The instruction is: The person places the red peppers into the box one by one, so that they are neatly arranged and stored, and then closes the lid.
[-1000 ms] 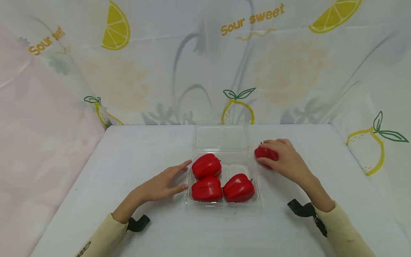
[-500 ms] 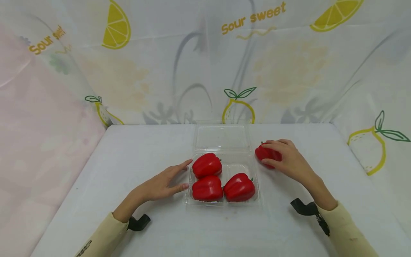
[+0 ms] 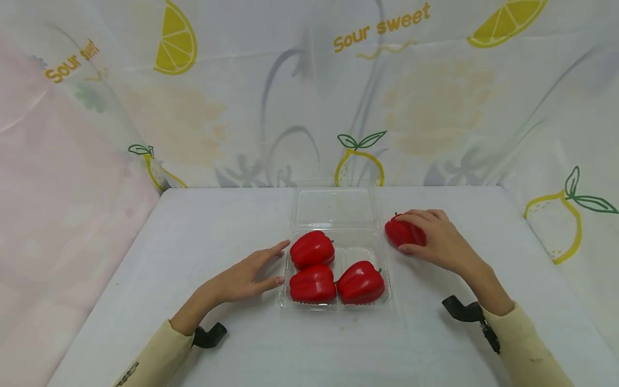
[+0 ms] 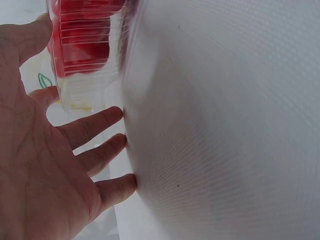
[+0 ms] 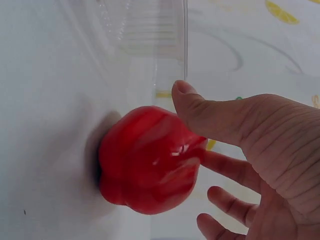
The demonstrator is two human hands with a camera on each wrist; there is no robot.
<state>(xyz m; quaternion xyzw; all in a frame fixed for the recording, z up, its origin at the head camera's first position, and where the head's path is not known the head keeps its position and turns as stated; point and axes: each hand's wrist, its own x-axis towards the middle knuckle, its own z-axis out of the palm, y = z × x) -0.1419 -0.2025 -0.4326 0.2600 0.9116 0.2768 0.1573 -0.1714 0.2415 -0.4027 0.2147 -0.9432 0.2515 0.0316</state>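
A clear plastic clamshell container [image 3: 360,252] lies with its lid back in the head view. Inside are three red bell peppers: one at the back left [image 3: 311,249], one at the front left [image 3: 312,285] and one at the front right [image 3: 360,283]. My left hand [image 3: 244,277] is at the container's left side, fingers spread, with thumb and index fingertips right at its wall. Just right of the container, another red bell pepper [image 5: 147,160] rests on the table. My right hand [image 3: 442,242] is around its right side, thumb and fingers loosely parted, partly hiding it in the head view.
The container's lid [image 3: 335,207] lies flat toward the back of the white table [image 3: 208,215]. Behind the table hangs a cloth printed with lemons [image 3: 425,107]. Dark wrist mounts stick out below both hands.
My right hand has drawn slightly to the right, its thumb shifting back along the bell pepper, which has barely moved. My left hand and the container stay where they were.
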